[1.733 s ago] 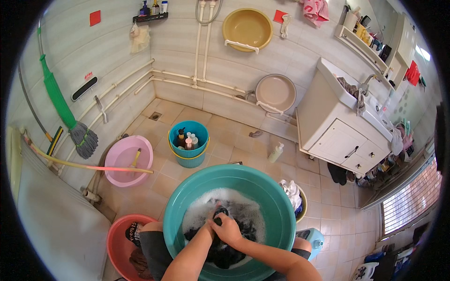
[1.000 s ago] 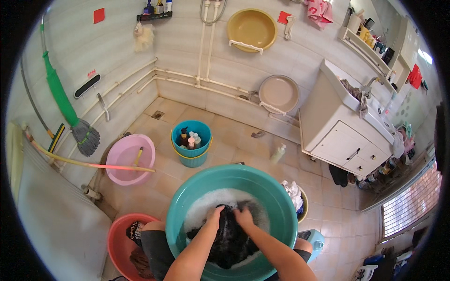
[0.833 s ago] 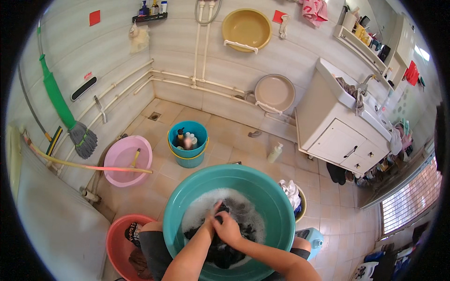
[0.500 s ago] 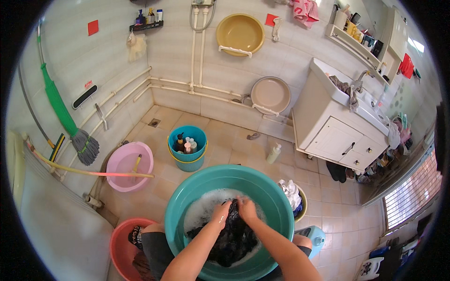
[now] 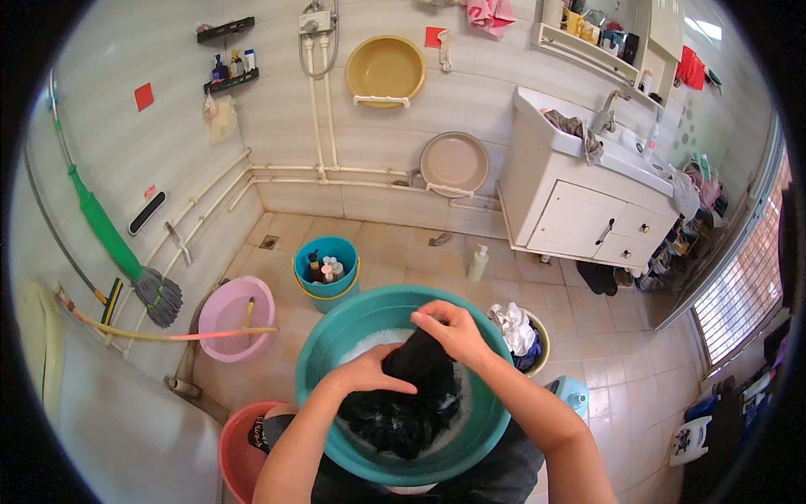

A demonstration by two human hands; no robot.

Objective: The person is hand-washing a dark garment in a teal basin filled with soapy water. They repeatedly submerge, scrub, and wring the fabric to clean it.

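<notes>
The black cloth (image 5: 411, 416) is running lengthwise from the right hand (image 5: 453, 330), whose curled fingers are pinching its far end, back toward the body, bunching below both hands in the green tub (image 5: 395, 307). The left hand (image 5: 374, 370), nearer the bulk, is cupping its left side, thumb apart; hidden fingertips are leaving its grip unclear.

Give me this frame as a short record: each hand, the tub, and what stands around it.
Left hand: on the black cloth
Right hand: raised, holding the black cloth's upper end
Tub: green tub, white suds inside
Left of tub: pink basin, red basin
Beyond tub: blue bucket holding bottles
</notes>
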